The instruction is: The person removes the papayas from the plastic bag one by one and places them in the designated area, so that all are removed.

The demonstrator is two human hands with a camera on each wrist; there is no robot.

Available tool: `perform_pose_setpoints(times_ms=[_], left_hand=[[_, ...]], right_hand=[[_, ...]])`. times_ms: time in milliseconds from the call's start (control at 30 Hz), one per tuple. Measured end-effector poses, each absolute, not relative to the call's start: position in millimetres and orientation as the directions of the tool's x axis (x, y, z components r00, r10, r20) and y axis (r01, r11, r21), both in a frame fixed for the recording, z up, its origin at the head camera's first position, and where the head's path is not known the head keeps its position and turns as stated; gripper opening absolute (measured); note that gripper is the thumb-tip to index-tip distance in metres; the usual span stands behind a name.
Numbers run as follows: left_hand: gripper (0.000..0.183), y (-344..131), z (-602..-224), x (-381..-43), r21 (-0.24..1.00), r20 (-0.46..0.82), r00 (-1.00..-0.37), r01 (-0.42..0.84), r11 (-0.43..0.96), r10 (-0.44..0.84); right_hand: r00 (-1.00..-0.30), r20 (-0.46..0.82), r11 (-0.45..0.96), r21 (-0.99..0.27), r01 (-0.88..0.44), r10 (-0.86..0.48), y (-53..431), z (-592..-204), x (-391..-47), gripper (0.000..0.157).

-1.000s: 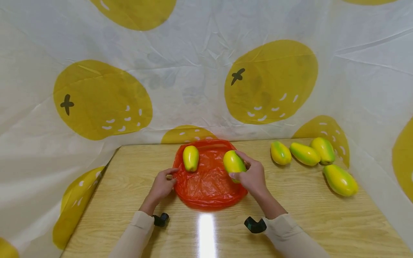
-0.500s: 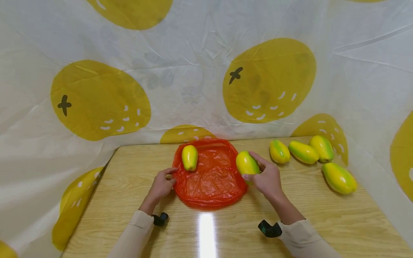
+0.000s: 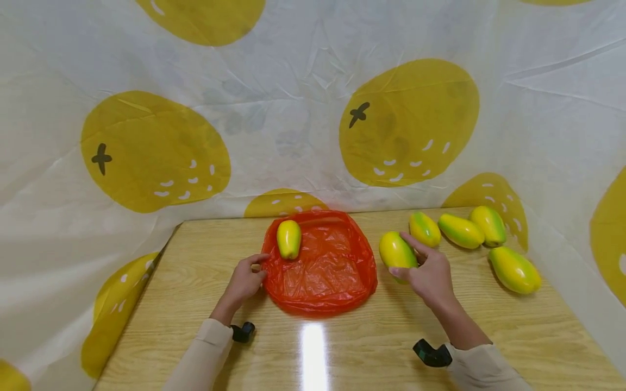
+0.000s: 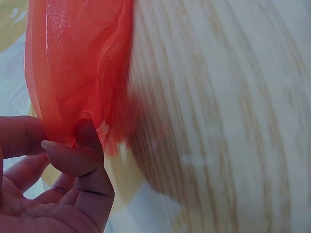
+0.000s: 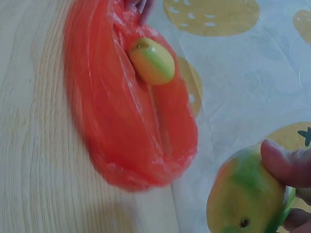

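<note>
A red plastic bag (image 3: 325,277) lies spread open on the wooden table, its rim folded into a low wall. Inside it, towards the back left, rests one yellow papaya (image 3: 289,239). My left hand (image 3: 245,279) pinches the bag's left rim between thumb and finger; the left wrist view shows the red film (image 4: 80,58) caught at the fingertips. To the right of the bag, my right hand (image 3: 432,274) grips another yellow-green papaya (image 3: 395,251) over the table. In the right wrist view this held papaya (image 5: 245,194) has the thumb on its side.
Several papayas lie at the back right: one stands apart on the left (image 3: 424,229), two touch behind it, and another papaya (image 3: 515,270) sits nearer the right edge. A white cloth (image 3: 293,136) with a printed yellow fruit pattern hangs behind the table (image 3: 210,244).
My right hand has carried its papaya rightwards, from above the bag's right side to beyond its rim. The left hand and the papaya in the bag have stayed put.
</note>
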State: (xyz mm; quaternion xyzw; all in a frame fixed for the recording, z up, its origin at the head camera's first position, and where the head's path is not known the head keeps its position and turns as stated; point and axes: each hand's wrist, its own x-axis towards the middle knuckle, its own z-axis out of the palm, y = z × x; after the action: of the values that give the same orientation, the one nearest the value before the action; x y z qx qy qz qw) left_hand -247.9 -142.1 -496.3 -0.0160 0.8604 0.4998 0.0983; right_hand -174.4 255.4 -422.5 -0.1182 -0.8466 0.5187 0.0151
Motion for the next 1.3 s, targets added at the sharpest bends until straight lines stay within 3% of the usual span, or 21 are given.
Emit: perform_pose_setpoints(times_ms=[1300], left_hand=[[0.045, -144.3, -499.5, -246.2, 0.870, -0.193, -0.979, -0.139, 0.473, 0.067]], right_hand=[[-0.958, 0.001, 0.603, -0.778, 0.179, 0.286, 324.5, -436.4, -159.2, 0.084]])
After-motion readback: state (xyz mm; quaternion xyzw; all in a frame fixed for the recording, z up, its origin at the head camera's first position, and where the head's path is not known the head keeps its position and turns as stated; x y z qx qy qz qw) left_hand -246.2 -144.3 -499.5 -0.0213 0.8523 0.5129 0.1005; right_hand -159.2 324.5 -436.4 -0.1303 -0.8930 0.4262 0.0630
